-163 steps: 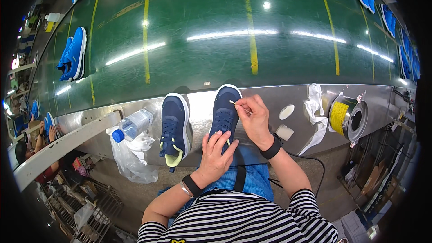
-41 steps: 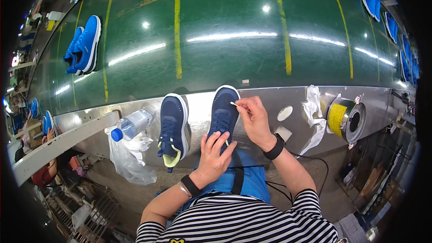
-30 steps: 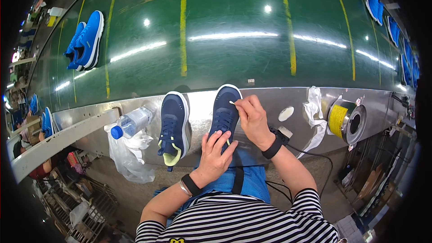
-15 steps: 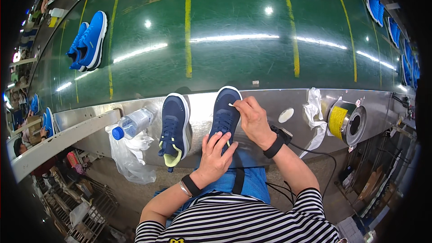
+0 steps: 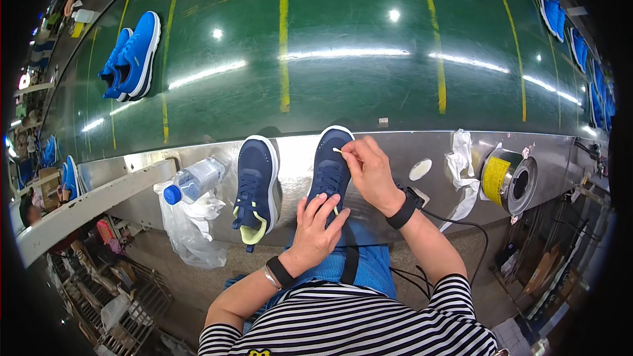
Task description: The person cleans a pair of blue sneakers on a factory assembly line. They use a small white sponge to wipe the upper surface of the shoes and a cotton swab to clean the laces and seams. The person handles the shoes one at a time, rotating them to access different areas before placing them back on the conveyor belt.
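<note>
A navy sneaker (image 5: pixel 330 169) with a white sole stands toe away from me on the metal ledge. My left hand (image 5: pixel 312 233) lies over its laces and opening, fingers curled onto it to hold it. My right hand (image 5: pixel 370 171) pinches a thin pale swab-like piece (image 5: pixel 337 150), its tip at the sneaker's toe upper. Most of that piece is hidden by the fingers. Left of it stands the matching navy sneaker (image 5: pixel 254 178), with a pale lime lining and neither hand on it.
Beyond the ledge runs a green belt (image 5: pixel 356 86) with yellow lines, carrying blue sneakers (image 5: pixel 134 56). At left lie a blue-capped bottle (image 5: pixel 198 181) and a plastic bag (image 5: pixel 191 237). Crumpled white paper (image 5: pixel 461 165) and a yellow-labelled metal can (image 5: pixel 498 178) are at right.
The belt's yellow lines and blue sneakers have shifted slightly right. My right hand has shifted a little, and the pale tip sits slightly higher on the toe. My left hand stays in place.
</note>
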`<state>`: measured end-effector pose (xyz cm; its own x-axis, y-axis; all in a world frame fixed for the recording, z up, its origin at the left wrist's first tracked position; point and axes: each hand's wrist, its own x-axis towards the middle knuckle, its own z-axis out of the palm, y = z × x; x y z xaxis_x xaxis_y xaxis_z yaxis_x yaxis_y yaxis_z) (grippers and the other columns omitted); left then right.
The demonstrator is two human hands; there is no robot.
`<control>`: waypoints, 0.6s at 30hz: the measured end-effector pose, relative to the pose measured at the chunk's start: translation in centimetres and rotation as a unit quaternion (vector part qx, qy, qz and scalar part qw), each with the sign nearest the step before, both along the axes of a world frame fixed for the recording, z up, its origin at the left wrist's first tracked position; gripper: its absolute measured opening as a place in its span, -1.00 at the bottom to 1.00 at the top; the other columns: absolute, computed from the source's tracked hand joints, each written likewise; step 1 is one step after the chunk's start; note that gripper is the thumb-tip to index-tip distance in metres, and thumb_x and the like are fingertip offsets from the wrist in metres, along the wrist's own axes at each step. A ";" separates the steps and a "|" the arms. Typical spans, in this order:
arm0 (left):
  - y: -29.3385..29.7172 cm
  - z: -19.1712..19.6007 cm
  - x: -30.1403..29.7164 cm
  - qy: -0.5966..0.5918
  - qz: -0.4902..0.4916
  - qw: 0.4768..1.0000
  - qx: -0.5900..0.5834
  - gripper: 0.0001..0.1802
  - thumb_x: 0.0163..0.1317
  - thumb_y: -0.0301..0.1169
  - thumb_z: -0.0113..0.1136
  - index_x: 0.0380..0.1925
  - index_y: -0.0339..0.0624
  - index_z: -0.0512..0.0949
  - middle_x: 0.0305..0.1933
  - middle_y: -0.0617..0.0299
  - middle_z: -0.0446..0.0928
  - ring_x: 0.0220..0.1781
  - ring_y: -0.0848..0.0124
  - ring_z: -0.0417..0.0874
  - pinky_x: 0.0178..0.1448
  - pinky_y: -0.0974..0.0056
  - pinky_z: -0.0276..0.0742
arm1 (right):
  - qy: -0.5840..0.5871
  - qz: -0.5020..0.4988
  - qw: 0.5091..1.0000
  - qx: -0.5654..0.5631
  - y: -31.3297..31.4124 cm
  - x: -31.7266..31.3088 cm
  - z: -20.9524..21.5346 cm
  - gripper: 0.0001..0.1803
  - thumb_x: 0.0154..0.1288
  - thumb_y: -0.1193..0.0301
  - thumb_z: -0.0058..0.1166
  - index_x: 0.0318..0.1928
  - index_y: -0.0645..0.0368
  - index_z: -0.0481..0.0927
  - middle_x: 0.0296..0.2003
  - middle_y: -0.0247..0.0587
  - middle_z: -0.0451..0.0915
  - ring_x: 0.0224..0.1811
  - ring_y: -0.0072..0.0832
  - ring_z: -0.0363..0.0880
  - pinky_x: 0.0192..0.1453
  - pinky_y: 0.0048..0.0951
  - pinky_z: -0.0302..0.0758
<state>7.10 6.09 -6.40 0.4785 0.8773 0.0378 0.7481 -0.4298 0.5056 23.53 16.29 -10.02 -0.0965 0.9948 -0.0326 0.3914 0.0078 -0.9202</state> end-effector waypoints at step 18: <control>0.0 0.0 0.0 -0.008 0.002 1.000 0.002 -0.53 -0.07 -0.50 0.32 -0.05 -0.02 0.61 0.28 0.06 0.31 0.35 0.04 0.22 0.37 -0.17 0.11 | -0.031 -0.030 0.999 0.019 0.2 -0.9 0.7 -0.93 0.22 0.63 0.08 -0.29 0.24 0.52 -0.37 -0.04 0.40 -0.35 -0.02 0.51 -0.32 -0.15 0.45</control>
<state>7.08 6.12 -6.45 0.4743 0.8790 0.0493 0.7420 -0.4292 0.5149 22.68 16.49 -9.31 -0.0361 0.9993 0.0017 0.4479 0.0177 -0.8939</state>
